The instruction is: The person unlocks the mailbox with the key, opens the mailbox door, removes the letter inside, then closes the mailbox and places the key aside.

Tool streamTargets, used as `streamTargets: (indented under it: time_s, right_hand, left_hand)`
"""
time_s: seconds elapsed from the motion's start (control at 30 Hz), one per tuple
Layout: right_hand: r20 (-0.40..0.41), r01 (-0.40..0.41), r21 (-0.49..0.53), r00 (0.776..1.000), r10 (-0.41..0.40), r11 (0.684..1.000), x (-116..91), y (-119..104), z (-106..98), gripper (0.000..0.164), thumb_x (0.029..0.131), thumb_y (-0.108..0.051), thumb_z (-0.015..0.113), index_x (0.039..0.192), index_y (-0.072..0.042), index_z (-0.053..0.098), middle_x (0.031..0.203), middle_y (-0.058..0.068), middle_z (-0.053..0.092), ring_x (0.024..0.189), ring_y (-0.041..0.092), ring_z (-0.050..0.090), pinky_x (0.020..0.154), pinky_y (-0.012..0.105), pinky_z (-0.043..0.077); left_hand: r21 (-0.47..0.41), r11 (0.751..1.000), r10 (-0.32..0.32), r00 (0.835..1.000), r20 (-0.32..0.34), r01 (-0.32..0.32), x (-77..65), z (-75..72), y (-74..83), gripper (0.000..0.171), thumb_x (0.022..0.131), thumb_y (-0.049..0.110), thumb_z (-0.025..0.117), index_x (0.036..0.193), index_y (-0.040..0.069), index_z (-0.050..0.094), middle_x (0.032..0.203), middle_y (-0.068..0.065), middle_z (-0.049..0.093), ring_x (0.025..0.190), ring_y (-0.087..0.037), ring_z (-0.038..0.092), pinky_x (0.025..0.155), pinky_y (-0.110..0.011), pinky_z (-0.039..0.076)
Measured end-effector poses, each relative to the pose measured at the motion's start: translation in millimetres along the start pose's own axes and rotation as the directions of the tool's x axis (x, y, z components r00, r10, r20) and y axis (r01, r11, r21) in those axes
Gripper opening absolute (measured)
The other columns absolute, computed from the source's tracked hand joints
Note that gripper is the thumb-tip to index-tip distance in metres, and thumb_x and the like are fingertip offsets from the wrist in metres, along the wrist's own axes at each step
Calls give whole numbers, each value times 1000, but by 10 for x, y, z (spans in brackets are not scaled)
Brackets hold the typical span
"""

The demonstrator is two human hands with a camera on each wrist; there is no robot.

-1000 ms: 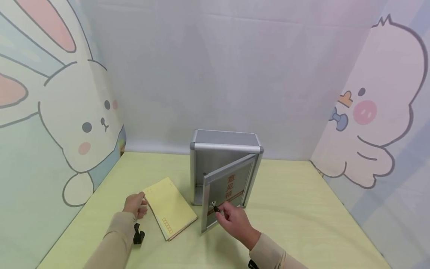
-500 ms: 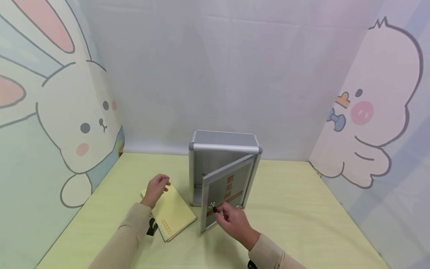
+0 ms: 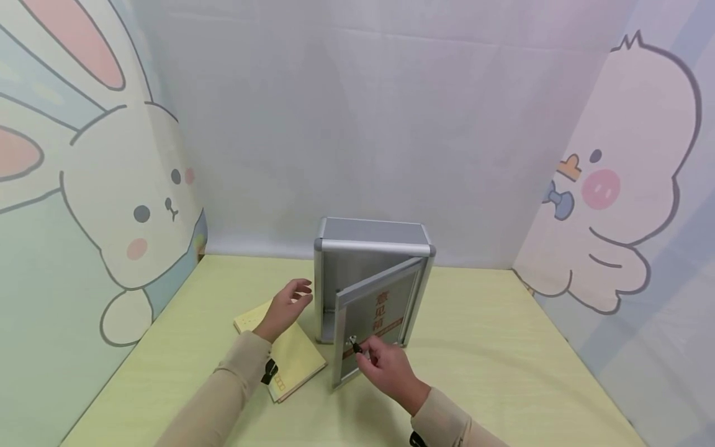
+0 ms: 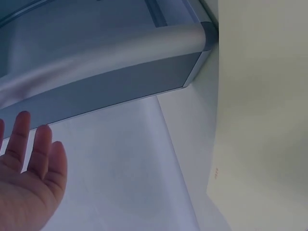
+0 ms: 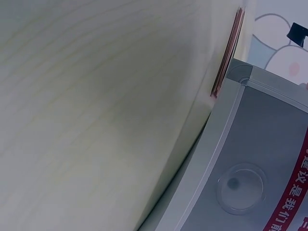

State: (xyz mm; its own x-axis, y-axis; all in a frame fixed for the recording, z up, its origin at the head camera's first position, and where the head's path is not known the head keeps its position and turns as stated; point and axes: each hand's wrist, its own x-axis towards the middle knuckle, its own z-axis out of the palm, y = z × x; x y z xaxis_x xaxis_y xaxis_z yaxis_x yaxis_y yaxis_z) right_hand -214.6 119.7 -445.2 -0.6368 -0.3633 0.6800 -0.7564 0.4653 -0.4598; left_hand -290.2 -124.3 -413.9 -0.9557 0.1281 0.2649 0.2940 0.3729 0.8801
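Note:
A grey metal suggestion box (image 3: 375, 231) stands upright with its front door (image 3: 385, 304) swung partly out. My right hand (image 3: 391, 372) pinches a black-headed key (image 3: 357, 349) at the lock on the door's free edge. My left hand (image 3: 283, 311), fingers loosely bent and holding nothing, hovers just left of the box's opening. In the left wrist view the fingers (image 4: 41, 149) spread near the box's side (image 4: 125, 82). Below my left forearm lies a stack of yellow envelopes (image 3: 301, 357), partly covered by it. The right wrist view shows no hand, only the door (image 5: 269, 120) and envelope edges (image 5: 228, 53).
The pale yellow tabletop (image 3: 475, 354) runs out on both sides of the box. Behind it hangs a plain light cloth (image 3: 380, 124). Side cloths carry a printed rabbit (image 3: 139, 186) and a printed chick (image 3: 625, 161).
My left hand has left the envelopes' upper left corner and moved right, across them, to the box's left edge. The right hand stays at the key, and the door has hardly moved.

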Motion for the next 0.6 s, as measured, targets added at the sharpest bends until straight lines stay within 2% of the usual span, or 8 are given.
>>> streamTargets:
  time_s: [0.17,0.4,0.5,0.6]
  right_hand:
    - [21,-20,-3,1000,20,1000,21,1,12,6,81,-3,62,82,-8,60,54,-11,42,51,-11,24,43,11,23]
    - [43,-25,25,999,24,999,51,-9,32,6,82,-2,62,82,-7,59,54,-10,42,51,-11,25,42,11,24]
    - [72,-83,35,994,81,996,65,-17,37,4,84,-4,62,83,-7,59,55,-11,42,50,-10,26,43,14,26]
    - [116,-164,33,980,159,986,88,-35,40,4,87,-7,62,84,-6,59,56,-11,41,50,-7,28,45,17,28]
  left_hand:
    - [-4,1000,27,1000,-12,-27,24,56,19,23,93,5,56,115,-3,57,108,-17,61,97,-30,57,84,-43,45]
    - [12,999,52,998,-32,-51,17,90,48,19,91,1,56,110,-5,56,103,-18,61,94,-32,58,84,-46,46]
    - [14,999,48,998,-39,-47,32,106,52,19,90,-2,55,108,-8,54,102,-20,61,93,-34,58,84,-44,46]
    - [13,999,43,998,-45,-43,52,119,53,19,90,-4,54,108,-11,53,103,-23,60,93,-36,57,82,-44,46]
